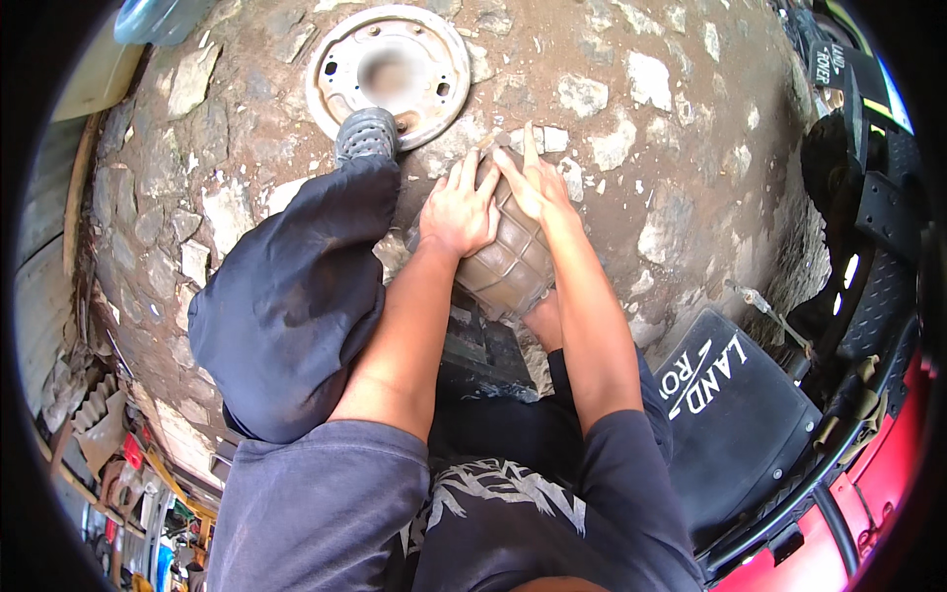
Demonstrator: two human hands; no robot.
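My left hand (461, 214) lies on the near left side of a brown cast housing (508, 252) with a grid of raised ribs. Its fingers stretch forward and a little apart over the top. From the right, my right hand (538, 185) rests on the same housing near its far end, fingers extended, one pointing away past the edge. The fingertips of both hands come close together at the top. Between my feet, the housing sits tilted, its underside hidden. I cannot tell which exact part it is.
A pale round metal disc (449, 54) with a centre opening lies ahead, my grey shoe (367, 136) at its near edge. Stones stud the dirt floor (681, 187). Right stand a black mud flap (740, 424) and red vehicle bodywork (893, 483). Clutter (128, 483) fills the lower left.
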